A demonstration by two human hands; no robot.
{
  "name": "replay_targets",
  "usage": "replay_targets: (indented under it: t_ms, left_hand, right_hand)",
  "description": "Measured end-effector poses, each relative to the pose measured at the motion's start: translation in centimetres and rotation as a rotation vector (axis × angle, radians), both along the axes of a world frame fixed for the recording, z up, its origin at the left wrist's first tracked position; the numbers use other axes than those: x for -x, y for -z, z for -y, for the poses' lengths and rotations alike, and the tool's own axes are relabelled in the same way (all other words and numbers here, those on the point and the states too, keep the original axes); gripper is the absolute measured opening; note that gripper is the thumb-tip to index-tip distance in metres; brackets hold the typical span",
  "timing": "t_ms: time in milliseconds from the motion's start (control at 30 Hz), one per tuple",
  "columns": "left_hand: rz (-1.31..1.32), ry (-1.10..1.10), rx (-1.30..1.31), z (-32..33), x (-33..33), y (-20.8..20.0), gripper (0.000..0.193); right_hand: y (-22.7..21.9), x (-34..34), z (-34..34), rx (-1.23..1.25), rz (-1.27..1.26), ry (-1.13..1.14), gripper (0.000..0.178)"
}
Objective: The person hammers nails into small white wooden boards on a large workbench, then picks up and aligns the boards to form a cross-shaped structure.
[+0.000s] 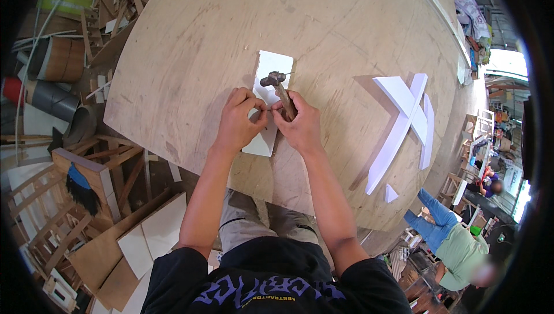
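Note:
A white rectangular board (275, 62) lies on the large plywood tabletop (190, 54), in front of my body. Over it, my right hand (301, 124) is closed around the wooden handle of a hammer (281, 90), whose dark metal head points away from me. The right thumb and forefinger reach toward the fingertips of my left hand (241, 116). That left hand is pinched over the board, with what looks like a small thin nail (269, 109) at its fingertips. A thin pointed piece shows beside the hammer head; I cannot tell whether it is a separate nail.
White-painted crossed strips (398, 123) lie on the right of the tabletop, with a small white triangle (391, 193) nearby. Wooden frames (109, 169) and a black brush (82, 190) stand left, near rolled sheets and scrap. At lower right is a person in a green shirt (461, 259).

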State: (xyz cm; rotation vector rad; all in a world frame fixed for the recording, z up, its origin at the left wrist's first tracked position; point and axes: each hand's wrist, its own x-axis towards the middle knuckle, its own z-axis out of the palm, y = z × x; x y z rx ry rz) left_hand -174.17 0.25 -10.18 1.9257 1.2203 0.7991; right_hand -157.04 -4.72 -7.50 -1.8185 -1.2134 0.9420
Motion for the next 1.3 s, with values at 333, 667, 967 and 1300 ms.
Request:
replay_targets:
  t_ms: [333,667,967,1300]
  left_hand:
    - [0.074,0.029,-0.013,0.4,0.8,0.5,0.022]
    - [0.012,0.11,-0.001,-0.2,1.4,-0.1,0.022]
    - [0.08,0.087,-0.007,0.0,1.4,0.1,0.019]
    - [0.065,0.102,-0.036,-0.1,1.1,0.1,0.021]
  right_hand:
    - [0.0,0.2,0.2,-0.005,0.052,-0.049,0.033]
    - [0.2,0.5,0.3,-0.003,0.038,-0.086,0.033]
    - [-1.9,0.1,5.7,-0.102,0.151,-0.012,0.041]
    - [-2.5,1.6,7.1,-0.061,0.188,-0.029,0.045]
